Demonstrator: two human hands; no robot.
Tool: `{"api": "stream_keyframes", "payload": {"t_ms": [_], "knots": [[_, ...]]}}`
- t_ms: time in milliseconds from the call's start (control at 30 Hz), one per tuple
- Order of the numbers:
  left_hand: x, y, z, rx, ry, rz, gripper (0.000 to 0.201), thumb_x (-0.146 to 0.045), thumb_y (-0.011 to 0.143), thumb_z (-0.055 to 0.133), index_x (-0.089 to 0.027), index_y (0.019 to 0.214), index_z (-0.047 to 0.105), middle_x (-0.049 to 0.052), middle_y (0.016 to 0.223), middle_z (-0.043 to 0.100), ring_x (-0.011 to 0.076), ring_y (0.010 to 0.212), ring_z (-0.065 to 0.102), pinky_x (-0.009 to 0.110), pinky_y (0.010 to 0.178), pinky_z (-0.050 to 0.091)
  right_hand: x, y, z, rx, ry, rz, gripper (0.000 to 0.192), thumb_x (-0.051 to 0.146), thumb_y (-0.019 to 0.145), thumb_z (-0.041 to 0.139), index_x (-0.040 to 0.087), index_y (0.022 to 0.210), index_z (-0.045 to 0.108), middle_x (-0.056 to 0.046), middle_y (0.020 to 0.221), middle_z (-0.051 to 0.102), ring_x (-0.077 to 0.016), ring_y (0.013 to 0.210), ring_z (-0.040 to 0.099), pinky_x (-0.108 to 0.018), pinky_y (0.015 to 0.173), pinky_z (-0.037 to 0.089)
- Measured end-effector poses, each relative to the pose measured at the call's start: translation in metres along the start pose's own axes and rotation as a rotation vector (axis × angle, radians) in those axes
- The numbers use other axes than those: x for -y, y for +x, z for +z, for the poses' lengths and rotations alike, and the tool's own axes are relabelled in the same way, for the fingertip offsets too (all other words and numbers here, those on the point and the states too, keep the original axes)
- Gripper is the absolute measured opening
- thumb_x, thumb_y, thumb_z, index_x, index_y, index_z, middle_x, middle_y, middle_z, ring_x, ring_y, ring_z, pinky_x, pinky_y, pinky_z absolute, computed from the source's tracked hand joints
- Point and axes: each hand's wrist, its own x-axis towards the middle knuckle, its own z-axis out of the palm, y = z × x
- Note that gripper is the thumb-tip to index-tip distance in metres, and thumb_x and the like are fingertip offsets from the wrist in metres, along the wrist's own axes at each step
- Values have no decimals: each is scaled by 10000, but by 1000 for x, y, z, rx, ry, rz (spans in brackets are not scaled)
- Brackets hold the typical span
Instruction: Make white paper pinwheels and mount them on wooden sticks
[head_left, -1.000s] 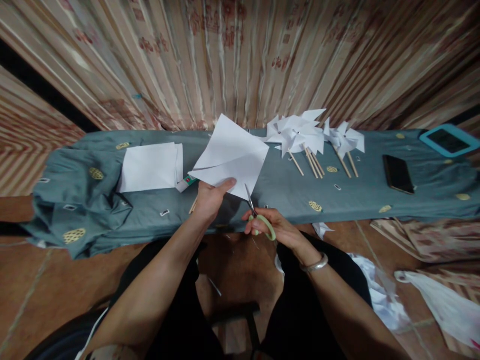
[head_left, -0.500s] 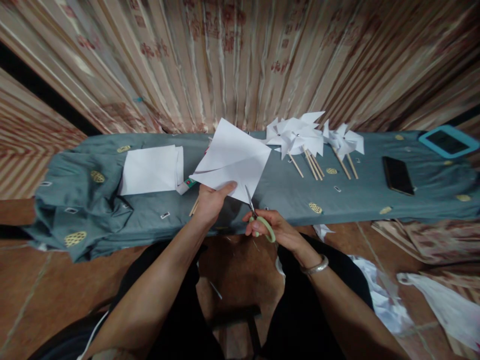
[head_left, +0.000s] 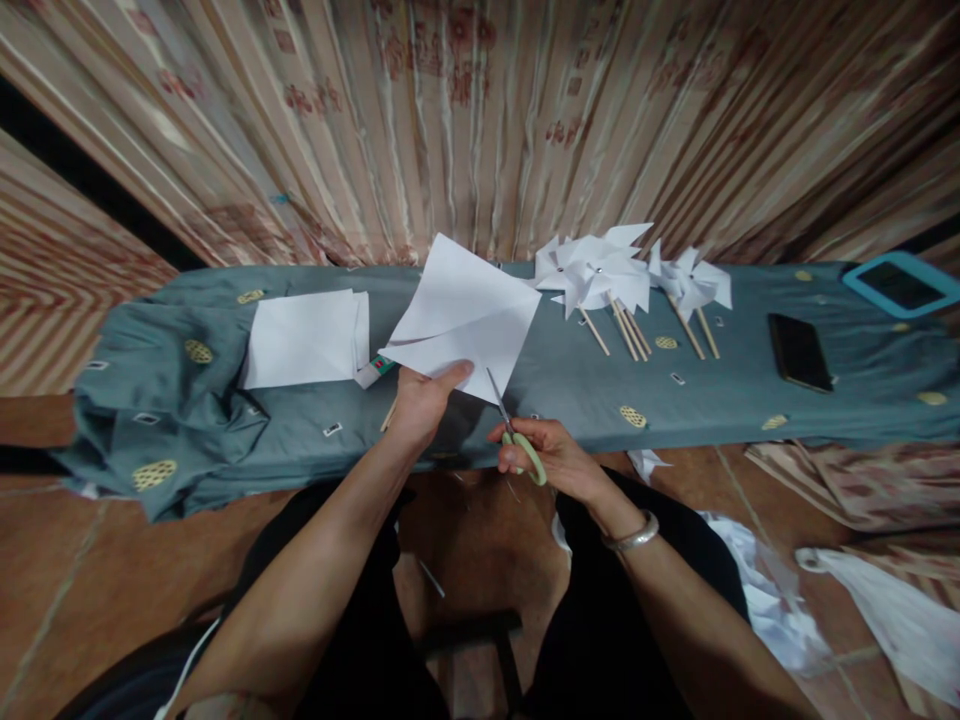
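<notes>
1. While seated at the cloth-covered bench (head_left: 720, 390), kept the white sheet (head_left: 465, 310) pinched at its lower edge in the left hand (head_left: 421, 405), thumb on top and fingers underneath. Held it lifted and tilted above the cloth, much as a second before.
2. Kept the right hand (head_left: 551, 460) curled through the green loops of the scissors (head_left: 514, 430), fingers pressed close on the handles.
3. Brought the blades a little up and to the left over the last second. Left the tip just beside the sheet's lower right edge, near the left thumb.
4. Seemed to have squeezed the loops narrower than a second ago. Showed the blades as one thin line, so probably nearly closed. Could not tell whether any paper lay between them.
5. Judged from this: a cut at that lower edge under way or about to start, with no new slit to be seen in the sheet.
6. Left the rest untouched:
   - the stack of white paper (head_left: 304, 338), flat to the left
   - the finished pinwheels (head_left: 592, 272) on their sticks, behind and to the right
   - the dark phone (head_left: 800, 352), further right
   - the blue-framed tablet (head_left: 900, 283), at the far end
</notes>
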Motion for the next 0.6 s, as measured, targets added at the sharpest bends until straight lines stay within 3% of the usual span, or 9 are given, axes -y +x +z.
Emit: {"api": "stream_keyframes", "payload": {"t_ms": [367,600], "knots": [[-1,-2,-1,5,13,0,410,-241,523,836,-134,897,710,96,960,754,227,859,687,400,927,519,3,1,2,-19,10,45,484,512,592,866,172,882,679,34,628,649,-88,557,577,-211,515,433],[0,-4,0,26,51,23,539,-237,520,823,-143,1033,689,53,872,743,222,854,684,396,916,514,1,0,3,-51,-18,-20,474,529,625,847,167,889,689,19,662,672,-90,589,577,-216,559,453]]}}
